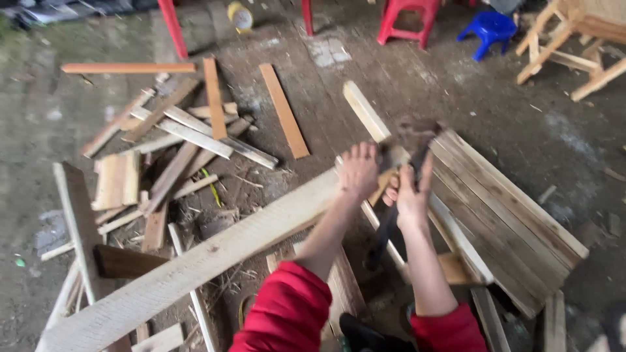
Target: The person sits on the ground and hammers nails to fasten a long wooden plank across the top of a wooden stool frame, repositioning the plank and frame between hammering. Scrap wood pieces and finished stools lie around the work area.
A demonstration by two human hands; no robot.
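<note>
Bottom centre of the frame: 2 red sleeves (290,313), pushed up the forearms, belong to the person wearing the camera.

Left hand (358,171), centre of frame: fingers curled down over the upper end of a long pale plank (195,261), gripping it. The plank runs on a slant from the lower left corner up to the centre, its upper end resting against the pallet.

Right hand (411,195), just beside the left: closed round the dark handle of a tool (398,195). The handle drops away below the hand toward the floor. The tool's head, above the hand, is motion-blurred; its kind cannot be told. It sits at the near edge of the pallet, where the plank end meets it.

Pallet (508,221), right of centre: slatted boards, tilted, running from the centre toward the lower right. A short pale board (365,111) lies at its upper left end.

Left half of the frame: a loose heap of offcuts (169,150) on a dirty floor (469,91), with 1 brown strip (284,111) lying apart to the right of it.

Top edge: red stool (407,19), blue stool (490,29) just beside it, and a bare wooden frame (574,39) in the upper right corner. 2 red legs (172,26) stand at upper left.
</note>
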